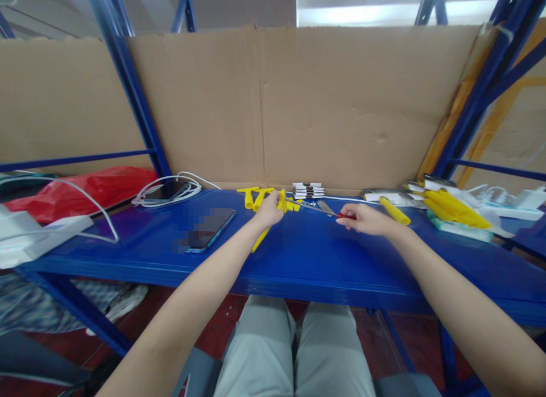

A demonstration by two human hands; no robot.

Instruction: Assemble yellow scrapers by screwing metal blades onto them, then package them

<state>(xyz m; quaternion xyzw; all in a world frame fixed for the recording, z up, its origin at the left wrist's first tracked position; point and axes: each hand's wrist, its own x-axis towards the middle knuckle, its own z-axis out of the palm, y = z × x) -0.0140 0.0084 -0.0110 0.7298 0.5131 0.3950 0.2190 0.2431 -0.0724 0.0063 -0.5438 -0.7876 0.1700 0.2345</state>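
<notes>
Left hand: Seen from the head camera, a worker's left hand (269,210) grips a yellow piece (282,200) at mid-bench, toward the cardboard; the fingers hide part of it.
Right hand: The right hand (363,218) pinches the red handle (346,216) of a slim tool, its wrist angled in from the right.
Metal shaft: A thin metal shaft (310,207) runs from the red handle toward the left hand; whether its tip touches the yellow piece cannot be told.
Yellow parts: Two more pieces (259,199) stand just left of the left hand, others lie close on its right, and a yellow length (260,240) shows beneath the left wrist.
Paper packs: A small stack of white-and-black packs (307,190) sits against the cardboard wall (341,107), between the hands and behind them.
Right of the bench: A yellow tube (394,210) lies just beyond the right wrist; farther right, a yellow bundle (456,209) rests on a pale green pack (463,229).
Left of the bench: A dark phone (213,229) lies flat near the left forearm, with a coiled white cable (191,186) and a red bag (98,189) behind.
Blue bench: The glossy blue tabletop (315,260) spans the scene above the worker's grey-trousered knees (267,340).
</notes>
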